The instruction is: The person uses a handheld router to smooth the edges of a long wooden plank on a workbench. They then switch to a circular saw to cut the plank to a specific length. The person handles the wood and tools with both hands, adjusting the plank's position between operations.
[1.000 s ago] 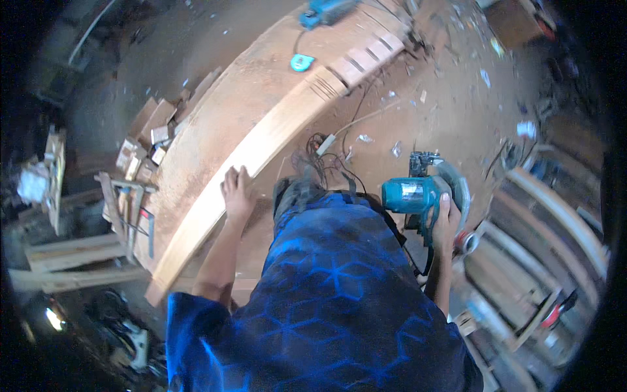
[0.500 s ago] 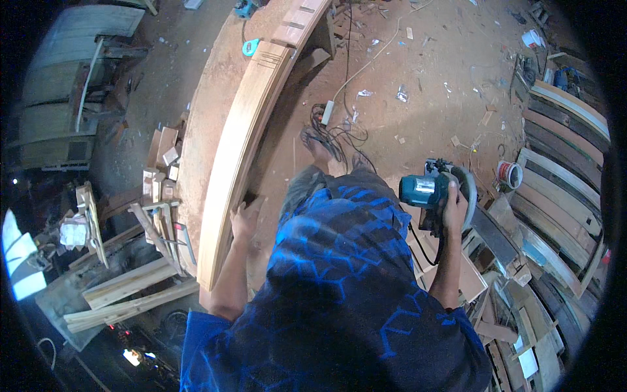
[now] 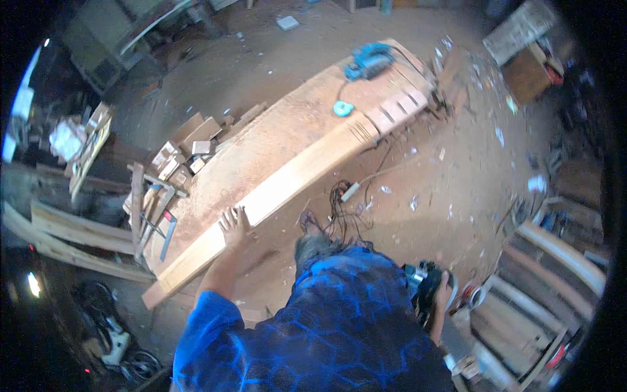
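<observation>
- The long plank lies flat along the near edge of the desk, running from the near-left corner toward the far right.
- The left hand lies open on the plank, fingers spread, palm down; it grips nothing.
- The right hand hangs at the person's side, closed on the circular saw, well apart from the plank.
- To do this well, the plank should be kept pressed flat and the saw held low, blade away from the leg.
- The cables on the floor lie close to the feet and could snag.
- A blue planer rests at the desk's far end.
</observation>
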Action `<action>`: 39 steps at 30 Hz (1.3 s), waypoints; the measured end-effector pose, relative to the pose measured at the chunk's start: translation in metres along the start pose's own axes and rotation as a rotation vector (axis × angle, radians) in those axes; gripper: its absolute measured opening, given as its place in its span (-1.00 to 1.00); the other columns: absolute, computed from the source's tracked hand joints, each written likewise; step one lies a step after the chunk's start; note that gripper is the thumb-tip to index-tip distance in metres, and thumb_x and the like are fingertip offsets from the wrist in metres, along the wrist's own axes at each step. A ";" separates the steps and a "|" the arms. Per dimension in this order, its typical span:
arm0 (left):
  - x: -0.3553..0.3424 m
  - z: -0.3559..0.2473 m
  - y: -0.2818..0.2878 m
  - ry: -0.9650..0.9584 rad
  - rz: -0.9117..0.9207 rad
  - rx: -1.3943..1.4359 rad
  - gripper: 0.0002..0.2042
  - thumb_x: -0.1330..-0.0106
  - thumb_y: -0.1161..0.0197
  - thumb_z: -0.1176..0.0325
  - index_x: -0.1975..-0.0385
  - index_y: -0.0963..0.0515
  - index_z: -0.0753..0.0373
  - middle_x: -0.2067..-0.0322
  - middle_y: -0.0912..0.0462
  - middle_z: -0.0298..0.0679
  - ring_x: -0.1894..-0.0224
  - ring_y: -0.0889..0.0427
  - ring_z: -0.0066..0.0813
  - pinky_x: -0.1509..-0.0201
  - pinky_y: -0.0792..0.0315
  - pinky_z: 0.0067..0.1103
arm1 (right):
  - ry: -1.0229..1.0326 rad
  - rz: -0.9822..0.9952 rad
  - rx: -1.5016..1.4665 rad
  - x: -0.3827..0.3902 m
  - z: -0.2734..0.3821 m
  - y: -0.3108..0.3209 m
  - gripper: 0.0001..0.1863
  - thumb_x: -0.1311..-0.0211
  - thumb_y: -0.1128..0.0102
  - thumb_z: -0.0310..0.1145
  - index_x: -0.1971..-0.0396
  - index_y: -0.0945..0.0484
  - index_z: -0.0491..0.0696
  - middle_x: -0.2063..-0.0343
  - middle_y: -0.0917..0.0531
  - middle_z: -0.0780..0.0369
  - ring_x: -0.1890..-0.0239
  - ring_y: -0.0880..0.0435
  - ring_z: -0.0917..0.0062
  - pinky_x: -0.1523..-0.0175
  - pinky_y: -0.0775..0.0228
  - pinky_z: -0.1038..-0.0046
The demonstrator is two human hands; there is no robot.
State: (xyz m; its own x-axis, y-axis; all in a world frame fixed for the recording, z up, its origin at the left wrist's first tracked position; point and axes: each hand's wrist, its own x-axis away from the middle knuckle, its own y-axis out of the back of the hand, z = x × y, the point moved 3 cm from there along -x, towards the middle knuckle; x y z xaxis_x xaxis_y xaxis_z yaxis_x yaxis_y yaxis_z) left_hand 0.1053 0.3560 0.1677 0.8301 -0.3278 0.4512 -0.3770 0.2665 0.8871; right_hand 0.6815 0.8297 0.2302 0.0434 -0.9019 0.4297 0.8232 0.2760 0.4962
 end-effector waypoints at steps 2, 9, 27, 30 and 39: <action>-0.018 0.014 0.001 -0.032 0.033 -0.072 0.33 -0.09 -0.61 -0.17 -0.68 0.25 0.16 -0.63 0.18 0.25 -0.67 0.30 0.38 -0.65 0.31 0.22 | -0.090 0.058 0.002 0.002 0.003 -0.013 -0.30 -0.58 -0.09 0.18 -0.05 -0.69 -0.29 0.11 -0.75 0.13 0.07 -0.69 0.38 -0.09 -0.52 0.37; -0.042 0.025 0.007 -0.212 -0.042 0.249 0.16 -0.03 -0.60 -0.08 -0.65 -0.08 0.06 -0.24 -0.39 0.18 -0.28 -0.35 0.19 -0.45 -0.22 -0.06 | -0.085 0.166 0.269 -0.022 0.017 -0.076 -0.27 -0.60 -0.06 0.19 -0.13 -0.64 -0.31 0.02 -0.73 0.10 0.01 -0.69 0.34 -0.14 -0.51 0.35; 0.149 -0.062 0.209 -0.133 -0.927 0.954 0.20 0.21 -0.74 -0.02 -0.56 -0.19 -0.05 -0.26 -0.35 0.16 -0.30 -0.40 0.12 -0.40 -0.32 -0.02 | 0.123 0.512 0.087 -0.084 0.037 -0.112 -0.25 -0.58 -0.05 0.25 -0.14 -0.64 -0.27 0.02 -0.73 0.06 -0.08 -0.66 0.30 -0.26 -0.45 0.34; 0.166 -0.042 0.252 -0.133 -1.047 1.274 0.38 0.17 -0.75 0.02 -0.61 0.16 0.12 -0.22 -0.37 0.04 -0.27 -0.49 -0.06 -0.38 -0.45 -0.13 | 0.241 0.546 0.039 -0.104 0.027 -0.105 -0.30 -0.58 -0.08 0.22 -0.10 -0.64 -0.24 0.12 -0.72 0.11 0.07 -0.64 0.36 -0.09 -0.44 0.38; 0.173 0.030 0.192 0.409 -1.138 1.709 -0.41 -0.24 -0.58 0.20 -0.19 -0.50 0.32 -0.02 -0.65 -0.14 -0.07 -0.66 -0.28 -0.22 -0.56 -0.29 | 0.084 0.490 0.186 -0.139 -0.018 -0.083 -0.39 -0.55 -0.11 0.24 0.25 -0.65 -0.10 0.62 -0.56 0.29 0.70 -0.50 0.54 0.61 -0.29 0.46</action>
State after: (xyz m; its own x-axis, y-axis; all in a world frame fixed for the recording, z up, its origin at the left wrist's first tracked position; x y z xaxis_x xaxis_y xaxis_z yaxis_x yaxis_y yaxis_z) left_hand 0.1644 0.3236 0.4188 0.8453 0.5307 -0.0617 0.5306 -0.8474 -0.0184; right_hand 0.6170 0.9268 0.1159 0.4490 -0.6738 0.5869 0.5810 0.7192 0.3811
